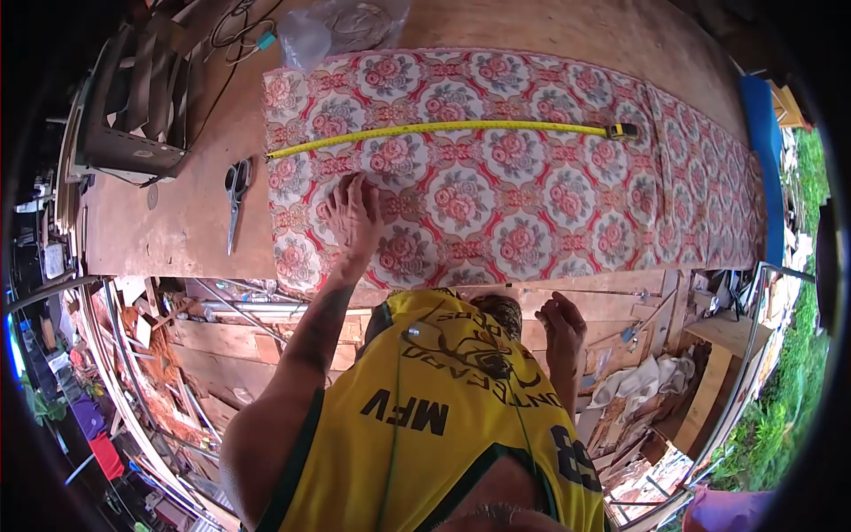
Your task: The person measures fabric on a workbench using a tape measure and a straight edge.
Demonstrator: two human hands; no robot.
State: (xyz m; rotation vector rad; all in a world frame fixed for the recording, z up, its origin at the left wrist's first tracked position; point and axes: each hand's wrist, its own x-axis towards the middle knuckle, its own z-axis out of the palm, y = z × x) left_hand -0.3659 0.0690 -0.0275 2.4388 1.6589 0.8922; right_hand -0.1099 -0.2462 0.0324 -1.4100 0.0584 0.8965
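A floral cloth (461,199) in red, pink and white lies spread over the wooden table. Across it runs a yellow tape measure (425,129), pulled out from the cloth's left edge to its case (622,131) on the right. My left hand (355,213) rests on the cloth below the tape, its fingers apart and holding nothing. Off the table's near edge, to the right of my body, is my right hand (562,325) with its fingers curled together; what they hold, if anything, is hidden. Scissors (236,199) lie just left of the cloth.
A metal-sided box (133,151) stands at the table's left (124,222). Behind the cloth are a clear plastic bag (306,40) and a coiled cable (232,31). Blue material (764,168) borders the right end. Wood scraps and a white rag (643,379) lie below the near edge.
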